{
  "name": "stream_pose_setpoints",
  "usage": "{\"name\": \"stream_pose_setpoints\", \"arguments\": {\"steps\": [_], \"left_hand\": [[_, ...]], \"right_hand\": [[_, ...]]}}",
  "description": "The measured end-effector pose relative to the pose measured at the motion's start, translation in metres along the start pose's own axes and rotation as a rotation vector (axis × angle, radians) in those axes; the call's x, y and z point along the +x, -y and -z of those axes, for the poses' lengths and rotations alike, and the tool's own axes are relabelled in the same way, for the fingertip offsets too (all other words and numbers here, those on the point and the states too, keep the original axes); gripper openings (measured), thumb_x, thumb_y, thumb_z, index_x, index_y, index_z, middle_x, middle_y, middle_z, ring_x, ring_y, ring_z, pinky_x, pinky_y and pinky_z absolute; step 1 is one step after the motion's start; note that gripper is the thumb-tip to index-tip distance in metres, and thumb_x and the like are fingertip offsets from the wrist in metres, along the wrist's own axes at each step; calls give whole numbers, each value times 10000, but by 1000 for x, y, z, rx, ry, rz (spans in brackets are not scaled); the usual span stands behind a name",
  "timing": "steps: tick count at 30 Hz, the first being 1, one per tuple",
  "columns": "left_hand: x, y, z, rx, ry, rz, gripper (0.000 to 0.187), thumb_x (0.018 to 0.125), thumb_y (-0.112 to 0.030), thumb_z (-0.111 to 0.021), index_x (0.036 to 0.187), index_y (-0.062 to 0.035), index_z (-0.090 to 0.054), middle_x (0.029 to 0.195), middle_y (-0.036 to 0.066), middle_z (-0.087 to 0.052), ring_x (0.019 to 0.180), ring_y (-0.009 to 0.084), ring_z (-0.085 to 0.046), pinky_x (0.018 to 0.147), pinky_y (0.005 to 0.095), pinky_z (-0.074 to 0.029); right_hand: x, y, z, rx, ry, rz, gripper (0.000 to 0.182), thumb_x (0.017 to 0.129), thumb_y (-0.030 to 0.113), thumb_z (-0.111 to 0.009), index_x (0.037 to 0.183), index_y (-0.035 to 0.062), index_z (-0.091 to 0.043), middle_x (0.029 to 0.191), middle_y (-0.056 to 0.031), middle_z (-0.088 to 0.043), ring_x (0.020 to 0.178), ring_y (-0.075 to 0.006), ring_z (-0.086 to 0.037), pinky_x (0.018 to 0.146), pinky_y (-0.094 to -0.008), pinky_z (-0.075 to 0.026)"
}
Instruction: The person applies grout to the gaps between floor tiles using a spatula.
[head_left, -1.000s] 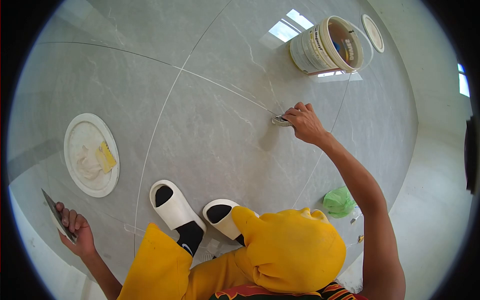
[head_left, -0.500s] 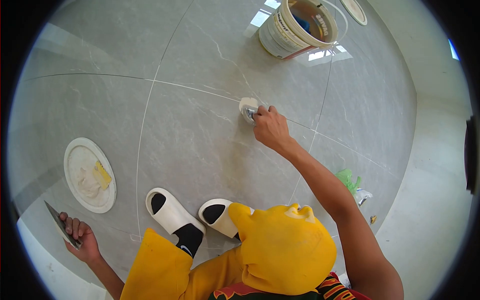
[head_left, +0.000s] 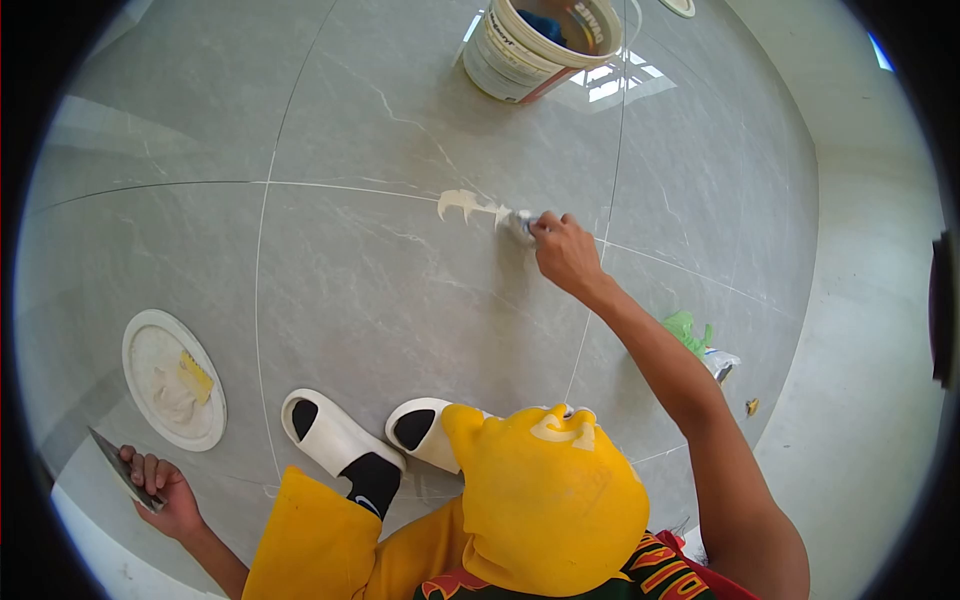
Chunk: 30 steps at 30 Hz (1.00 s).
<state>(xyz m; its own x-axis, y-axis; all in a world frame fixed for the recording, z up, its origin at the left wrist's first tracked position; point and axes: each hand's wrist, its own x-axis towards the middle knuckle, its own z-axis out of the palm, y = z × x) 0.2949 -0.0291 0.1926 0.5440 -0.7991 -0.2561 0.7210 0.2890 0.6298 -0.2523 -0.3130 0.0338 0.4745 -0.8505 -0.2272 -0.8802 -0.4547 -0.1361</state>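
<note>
My right hand [head_left: 568,252] is closed round a small grey putty knife [head_left: 521,226], blurred, pressed to the floor along a tile joint. Just left of the blade a smear of cream-coloured grout [head_left: 462,203] covers part of the joint, its lower edge ragged. Low at the left, my left hand [head_left: 168,495] grips a flat metal trowel [head_left: 122,472], tilted and held off to the side. Near that hand lies a round white lid [head_left: 140,405] carrying a heap of grout paste [head_left: 172,396] and a yellow notched spreader [head_left: 197,377].
A white bucket [head_left: 515,65] with something blue inside stands on the grey tiles at the top. Right of my arm lie a green plastic bag [head_left: 685,332] and a silvery packet [head_left: 722,362]. My feet in white slides [head_left: 340,440] are below; a pale wall [head_left: 860,300] borders the right.
My right hand has moved right along the joint with the putty knife, leaving a longer grout smear behind. My left hand keeps hold of the trowel; the whole view has shifted slightly.
</note>
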Motion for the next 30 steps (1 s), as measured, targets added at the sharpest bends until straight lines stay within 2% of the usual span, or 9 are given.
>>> {"name": "stream_pose_setpoints", "arguments": {"steps": [4, 7, 11, 12, 15, 17, 19, 21, 30], "left_hand": [[2, 2, 2, 6, 45, -6, 229, 929, -53, -510, 1130, 8, -418, 734, 30, -466, 616, 105, -443, 584, 239, -410], [2, 0, 1, -10, 29, 26, 269, 913, -45, -536, 1147, 5, -416, 744, 28, -477, 622, 105, -450, 594, 234, -412], [-3, -3, 4, -20, 32, 25, 289, 900, -45, -553, 1150, 4, -416, 757, 27, -481, 631, 104, -454, 600, 232, -411], [-2, -1, 2, -28, 32, 30, 287, 895, -42, -559, 1140, 8, -418, 760, 27, -476, 634, 104, -453, 602, 232, -412], [-1, 2, -2, -35, 29, 18, 289, 889, -36, -559, 1139, 4, -418, 760, 22, -476, 633, 100, -453, 600, 231, -410], [-1, 3, -3, -1, 22, 14, 294, 893, -38, -552, 1152, -8, -415, 762, 19, -487, 627, 99, -461, 596, 229, -406], [1, 4, -5, -8, 41, 1, 270, 906, -51, -538, 1142, -12, -413, 744, 16, -476, 619, 96, -454, 590, 229, -403], [1, -1, -1, -14, 56, 18, 262, 913, -57, -531, 1141, -12, -411, 735, 17, -470, 618, 96, -451, 588, 230, -402], [-2, -8, 9, -13, -24, 42, 226, 912, -30, -532, 1113, 19, -440, 762, 31, -458, 636, 106, -443, 601, 230, -421]], "right_hand": [[-27, -14, -24, -85, 8, 62, 163, 761, 6, -544, 894, -47, -623, 981, -127, -558, 858, -331, -568, 639, -418, -540], [-30, -42, -17, -91, -53, -126, 196, 750, -4, -555, 925, -50, -629, 994, -122, -559, 857, -328, -569, 644, -410, -543], [-37, -31, -4, -82, 222, 5, 168, 738, 1, -559, 867, 8, -666, 966, -82, -589, 885, -310, -564, 631, -412, -523], [-31, -26, 2, -35, 178, 21, 166, 727, -11, -558, 839, 23, -676, 961, -63, -588, 902, -283, -551, 684, -388, -517], [24, 7, 10, 36, -200, 341, 176, 732, -8, -562, 849, 43, -683, 949, -38, -584, 938, -255, -527, 762, -344, -493], [67, 45, 10, -17, -340, 552, 137, 745, 29, -587, 840, 56, -683, 940, -13, -580, 983, -223, -502, 829, -318, -461], [97, 72, 3, -164, -335, 699, 103, 768, 77, -608, 838, 67, -683, 961, 5, -581, 1012, -199, -495, 838, -304, -454], [113, 76, -8, -206, -191, 731, 96, 780, 95, -612, 839, 75, -685, 975, 13, -580, 1013, -191, -498, 840, -302, -454], [32, -61, 3, -186, -13, 524, 134, 773, 55, -600, 865, 79, -695, 1000, 29, -600, 1002, -207, -505, 827, -304, -452]]}}
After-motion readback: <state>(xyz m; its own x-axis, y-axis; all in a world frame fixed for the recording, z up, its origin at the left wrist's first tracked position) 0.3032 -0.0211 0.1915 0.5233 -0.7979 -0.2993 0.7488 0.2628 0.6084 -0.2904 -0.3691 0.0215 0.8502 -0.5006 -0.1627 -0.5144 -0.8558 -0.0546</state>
